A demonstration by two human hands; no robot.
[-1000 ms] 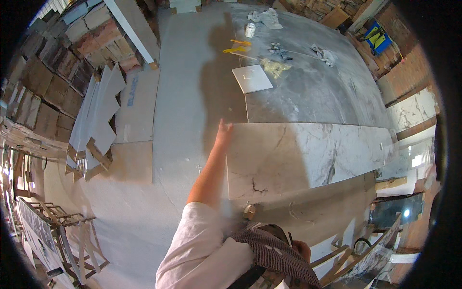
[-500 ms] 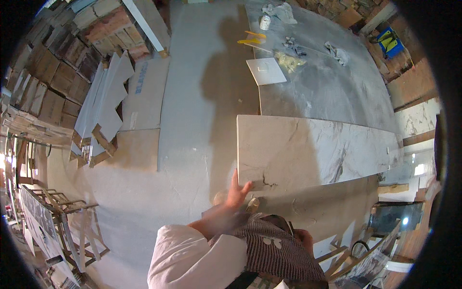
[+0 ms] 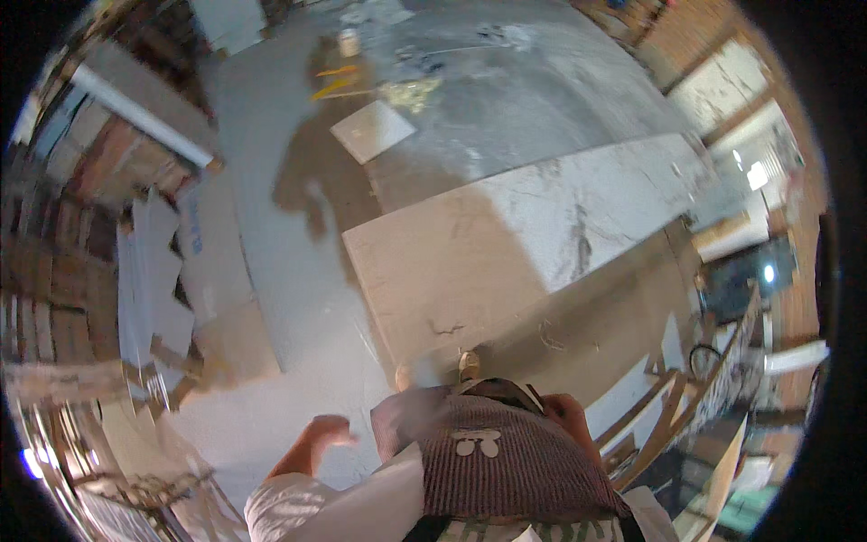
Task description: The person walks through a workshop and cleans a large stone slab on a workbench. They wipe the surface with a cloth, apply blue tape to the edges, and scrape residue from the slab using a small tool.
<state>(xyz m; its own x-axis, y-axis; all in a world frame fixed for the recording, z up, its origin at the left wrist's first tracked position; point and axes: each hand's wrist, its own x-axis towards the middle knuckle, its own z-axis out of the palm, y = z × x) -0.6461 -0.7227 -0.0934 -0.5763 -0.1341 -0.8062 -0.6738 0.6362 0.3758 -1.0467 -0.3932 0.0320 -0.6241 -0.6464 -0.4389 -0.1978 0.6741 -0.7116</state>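
Note:
My left hand [image 3: 330, 431] is off to the left of my striped apron [image 3: 515, 452], apart from the slab. Motion smears its fingers, and nothing shows in it. At the right side of my waist, my right hand [image 3: 566, 414] is against the apron's edge, its fingers mostly hidden. In front of my feet lies a long white slab with dark marble-like veins [image 3: 578, 226]. My shadow falls over its left part. A small pale square tile [image 3: 373, 131] rests beyond the slab's left end.
Yellow-handled tools [image 3: 336, 81], a white container [image 3: 349, 42] and crumpled yellowish plastic [image 3: 411, 94] lie farther off. Stacked white angled pieces [image 3: 153, 280] and flattened cardboard [image 3: 217, 244] are at left. A wooden frame [image 3: 646, 420] stands close on my right.
My left hand has let go of the slab's near left corner and moved left and back toward me. The view has turned, so the slab appears tilted and farther left.

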